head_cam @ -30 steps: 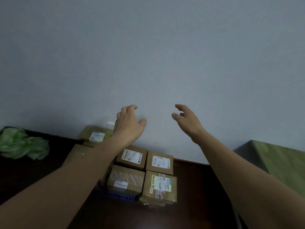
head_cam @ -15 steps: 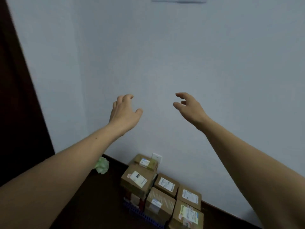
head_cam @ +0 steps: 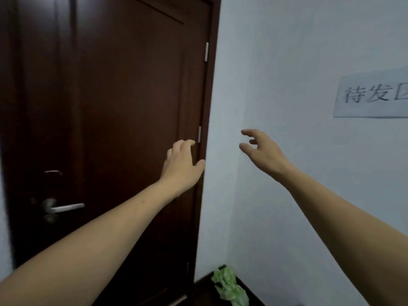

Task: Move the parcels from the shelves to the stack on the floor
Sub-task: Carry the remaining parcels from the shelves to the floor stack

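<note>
No parcel, shelf or floor stack appears in the head view, so the location of the task's items cannot be told. Both bare arms are extended forward at about the same height, well apart from each other. The left hand (head_cam: 182,164) is empty, fingers loosely curled and thumb spread, seen in front of the right edge of a dark brown wooden door (head_cam: 106,129); whether it touches the door cannot be told. The right hand (head_cam: 262,154) is empty too, fingers spread and slightly bent, held before a plain pale blue-white wall (head_cam: 276,62).

The door carries a silver metal lever handle (head_cam: 64,207) at lower left and two silver hinges on its right edge. A white paper sign with dark printed characters (head_cam: 373,96) is fixed to the wall at upper right, partly cut off by the frame edge. A crumpled green plastic bag (head_cam: 229,288) lies on the dark floor in the corner below.
</note>
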